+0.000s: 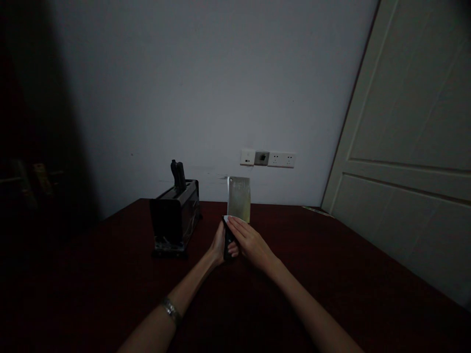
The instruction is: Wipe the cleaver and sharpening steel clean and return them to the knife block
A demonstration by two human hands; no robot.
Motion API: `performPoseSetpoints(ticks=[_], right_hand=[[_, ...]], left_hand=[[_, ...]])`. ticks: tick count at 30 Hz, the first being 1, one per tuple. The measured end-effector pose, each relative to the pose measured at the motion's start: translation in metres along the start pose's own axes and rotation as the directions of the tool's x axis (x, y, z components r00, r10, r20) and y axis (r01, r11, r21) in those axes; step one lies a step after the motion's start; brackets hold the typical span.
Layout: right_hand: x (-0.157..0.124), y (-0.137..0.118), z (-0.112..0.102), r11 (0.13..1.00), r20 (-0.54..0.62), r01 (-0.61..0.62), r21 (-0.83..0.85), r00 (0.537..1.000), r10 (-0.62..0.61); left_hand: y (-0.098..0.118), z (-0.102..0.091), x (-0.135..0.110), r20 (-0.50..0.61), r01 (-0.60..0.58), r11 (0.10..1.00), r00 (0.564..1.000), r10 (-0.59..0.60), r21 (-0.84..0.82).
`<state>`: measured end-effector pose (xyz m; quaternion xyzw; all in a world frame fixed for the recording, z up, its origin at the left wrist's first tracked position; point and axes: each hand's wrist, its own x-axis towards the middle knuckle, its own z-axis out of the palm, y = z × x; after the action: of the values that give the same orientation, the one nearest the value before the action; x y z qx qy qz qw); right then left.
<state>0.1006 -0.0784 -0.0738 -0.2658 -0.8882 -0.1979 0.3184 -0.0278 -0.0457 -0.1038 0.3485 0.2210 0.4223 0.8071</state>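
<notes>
A cleaver [239, 198] stands upright in front of me, its broad metal blade pointing up and a small hole near the top left corner. Around its black handle [228, 245] the fingers of my left hand [219, 243] are wrapped. My right hand [252, 243] presses against the cleaver where blade and handle meet, fingers together and slanting up to the left. Along those fingers shows a thin white edge; whether it is a cloth or shiny metal I cannot tell. The right palm side is hidden.
To the left on the dark red table [294, 274] stands a black knife block [167, 223] with black-handled knives [178, 175] in its top. White wall sockets [281, 159] sit behind the cleaver. A pale panelled door [408, 196] borders the right side.
</notes>
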Motion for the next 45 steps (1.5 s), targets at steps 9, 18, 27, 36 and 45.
performPoseSetpoints(ticks=[9,18,27,36,45], right_hand=[[-0.003,0.003,-0.002,0.997,-0.021,-0.023,0.071,0.999,0.025],[-0.002,-0.004,0.0,0.983,-0.031,-0.058,0.172,0.997,0.064],[0.002,-0.005,-0.014,0.965,-0.113,-0.096,0.244,0.985,0.127],[0.004,-0.005,-0.02,0.967,-0.125,-0.085,0.238,0.985,0.117],[0.003,-0.007,-0.011,0.975,-0.107,-0.08,0.206,0.989,0.104]], left_hand=[[-0.001,-0.006,0.003,0.068,0.027,1.0,0.997,-0.027,0.013],[-0.009,-0.008,0.007,-0.026,0.029,0.998,0.999,-0.028,0.048],[-0.009,-0.009,0.008,0.109,0.016,0.995,0.994,-0.026,0.097],[-0.014,-0.007,0.009,0.087,0.041,0.993,0.995,-0.051,0.114],[-0.018,-0.006,0.01,-0.047,0.072,0.996,0.996,-0.07,0.049]])
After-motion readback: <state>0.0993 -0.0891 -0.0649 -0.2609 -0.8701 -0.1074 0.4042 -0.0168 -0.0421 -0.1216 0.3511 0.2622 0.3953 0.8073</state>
